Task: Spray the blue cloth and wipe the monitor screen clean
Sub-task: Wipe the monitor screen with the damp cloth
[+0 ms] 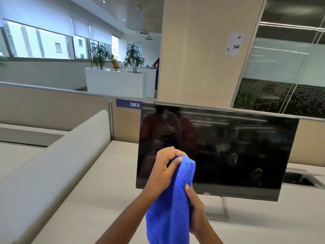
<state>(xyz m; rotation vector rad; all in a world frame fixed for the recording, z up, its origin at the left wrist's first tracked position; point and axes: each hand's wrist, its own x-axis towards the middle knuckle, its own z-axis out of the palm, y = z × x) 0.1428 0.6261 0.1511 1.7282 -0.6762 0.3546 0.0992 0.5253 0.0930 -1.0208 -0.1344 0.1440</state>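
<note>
Hands (164,167) (196,210) grip blue cloth (173,213) before apparently smudged monitor (228,143).

Bright, even daylight comes from the windows (40,43) at left, slightly blown out; ceiling spots (104,1) add little. Shadows are soft and faint. The dark monitor screen (228,147) mirrors ceiling light strips, and its smears catch glare. Wide-angle bend: the partition rail (52,88) curves and the pillar (202,50) leans. The blue cloth (175,199) is sharp, fibres visible; the far plants (133,57) are soft and mushy.
</note>
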